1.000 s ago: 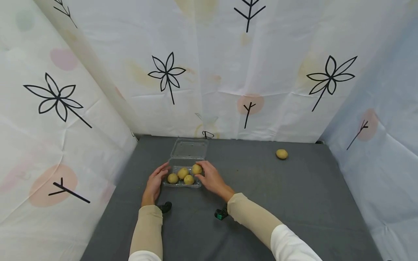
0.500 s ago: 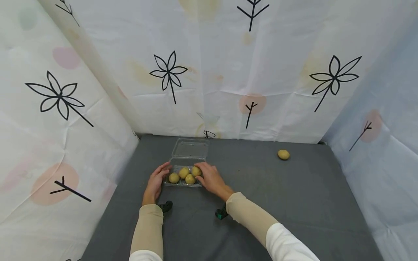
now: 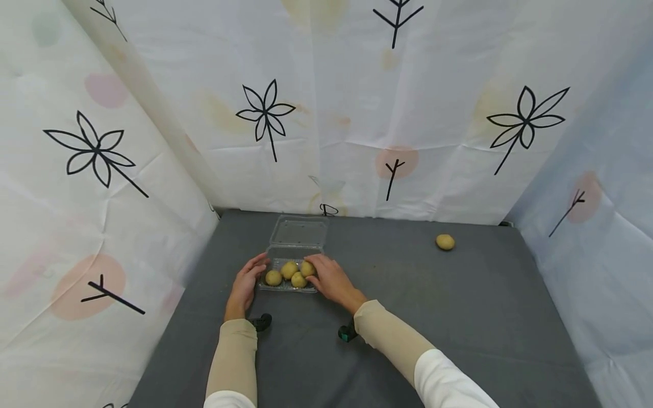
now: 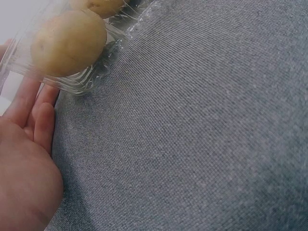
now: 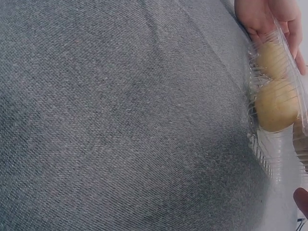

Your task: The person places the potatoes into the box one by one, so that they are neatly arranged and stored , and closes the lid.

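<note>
A clear plastic clamshell container (image 3: 265, 289) stands on the table with its lid (image 3: 298, 231) tipped back. Several potatoes sit inside, among them a left potato (image 3: 273, 277) and a front potato (image 3: 299, 280). My left hand (image 3: 244, 286) rests along the container's left end, and its fingers (image 4: 44, 122) lie fairly straight against the plastic. At the container's right end, my right hand (image 3: 334, 282) holds a potato (image 3: 307, 268) between fingers and thumb. Only its thumb tip (image 5: 301, 198) shows in the right wrist view; the other fingers are hidden there.
Another potato (image 3: 445, 242) lies alone toward the back right of the grey table (image 3: 433, 317). Patterned white cloth walls (image 3: 347, 113) enclose the back and both sides.
The potato in my right hand has come down slightly into the container's right end. My left hand stays at the left end. The head view has shifted a little.
</note>
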`<state>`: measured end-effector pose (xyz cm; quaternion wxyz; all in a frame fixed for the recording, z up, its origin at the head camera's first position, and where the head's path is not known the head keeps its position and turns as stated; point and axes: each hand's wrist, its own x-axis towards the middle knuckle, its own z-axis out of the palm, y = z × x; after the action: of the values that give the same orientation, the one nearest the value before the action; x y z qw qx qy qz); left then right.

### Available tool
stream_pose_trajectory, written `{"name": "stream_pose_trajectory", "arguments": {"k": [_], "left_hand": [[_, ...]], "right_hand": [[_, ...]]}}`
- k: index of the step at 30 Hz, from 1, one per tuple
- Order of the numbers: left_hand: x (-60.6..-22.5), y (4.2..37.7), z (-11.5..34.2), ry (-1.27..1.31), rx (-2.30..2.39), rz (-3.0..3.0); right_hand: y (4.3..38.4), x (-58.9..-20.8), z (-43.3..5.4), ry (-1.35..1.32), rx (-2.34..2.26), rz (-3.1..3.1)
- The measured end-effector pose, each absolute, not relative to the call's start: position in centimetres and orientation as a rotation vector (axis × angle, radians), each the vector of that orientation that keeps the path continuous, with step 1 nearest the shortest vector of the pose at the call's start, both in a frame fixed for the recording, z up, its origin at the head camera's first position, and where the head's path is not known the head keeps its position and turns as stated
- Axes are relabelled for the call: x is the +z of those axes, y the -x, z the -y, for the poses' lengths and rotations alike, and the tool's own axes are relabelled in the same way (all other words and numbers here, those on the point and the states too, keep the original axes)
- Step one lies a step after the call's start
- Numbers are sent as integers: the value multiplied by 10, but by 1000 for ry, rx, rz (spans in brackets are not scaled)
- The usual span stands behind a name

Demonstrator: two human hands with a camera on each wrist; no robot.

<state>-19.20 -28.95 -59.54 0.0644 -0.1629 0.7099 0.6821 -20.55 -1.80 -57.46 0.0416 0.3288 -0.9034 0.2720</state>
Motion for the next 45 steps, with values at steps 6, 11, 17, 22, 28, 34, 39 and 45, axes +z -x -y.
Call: {"name": "stream_pose_trajectory", "arguments": {"k": [6,11,17,22,28,34,39,45], "left_hand": [[-594,192,288,494,2061,-2137],[-592,192,287,507,2067,-2127],[-594,194,286,499,2066,-2134],[-596,194,288,512,2052,-2142],[-597,194,290,527,2054,-2160],[-596,194,290,538,2069,-2125],[-596,193,290,534,2084,-2104],[-591,191,289,543,2067,-2104]], "right_hand": [[209,-574,15,-988,902,2828],[209,-572,11,-990,946,2855],[209,-568,9,-1009,924,2855],[207,-563,8,-1048,883,2849],[206,-559,2,-1091,859,2767],[205,-560,-8,-1054,736,2750],[203,-563,-14,-993,640,2758],[204,-565,-23,-910,624,2808]]}}
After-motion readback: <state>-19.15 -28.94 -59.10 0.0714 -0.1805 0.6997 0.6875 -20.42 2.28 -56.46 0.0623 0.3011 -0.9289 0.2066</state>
